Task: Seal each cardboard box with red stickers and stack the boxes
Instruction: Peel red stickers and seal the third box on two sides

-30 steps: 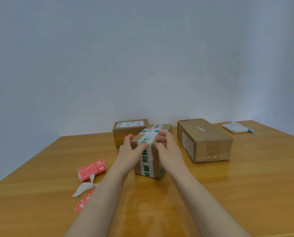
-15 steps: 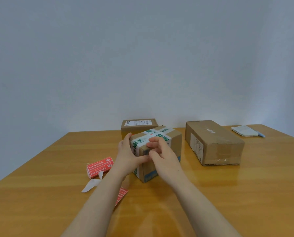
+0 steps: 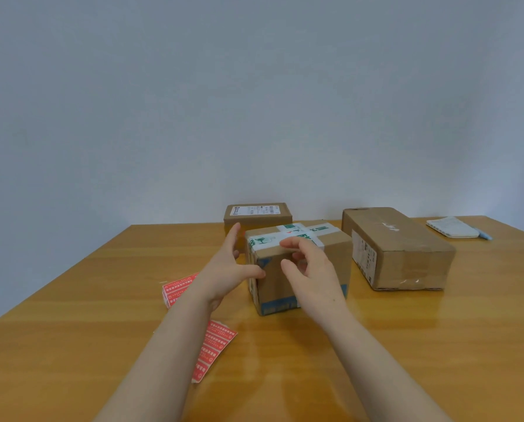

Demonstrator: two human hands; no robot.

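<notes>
On the wooden worktop (image 3: 102, 300) stand 3 cardboard boxes, none stacked yet. The small taped box (image 3: 297, 266), crossed with white-and-green tape, sits nearest the person, turned corner-on. Behind it to the left is a labelled box (image 3: 257, 216); well apart to the right lies the long box (image 3: 397, 248).

The left hand (image 3: 224, 269) is spread, fingers up beside the taped box's left face, thumb just touching or nearly touching its near corner. The right hand (image 3: 312, 269) hovers in front of the box with fingers loosely curled, thumb and forefinger apart; I see nothing pinched between them. Neither hand has a firm hold.

Red stickers lie to the left: a roll or folded stack (image 3: 178, 289) partly behind the left wrist, and a loose strip (image 3: 213, 350) under the left forearm.

Risks, as I judge them: the forearm resting over the loose strip could drag or crease it, or an exposed adhesive edge could catch on skin. The taped box sits skewed, so gripping it by 1 corner could spin it instead of lifting it. Stacking it on the labelled box with a poor grip could let it slide off the far edge.

Hard to tell: whether any red sticker is already on the taped box; only a tiny red fleck shows on top. The box's left and far faces are hidden, as is much of the labelled box. The sticker print is unreadable. A pale notebook-like item (image 3: 451, 228) at the far right is too small to identify.
</notes>
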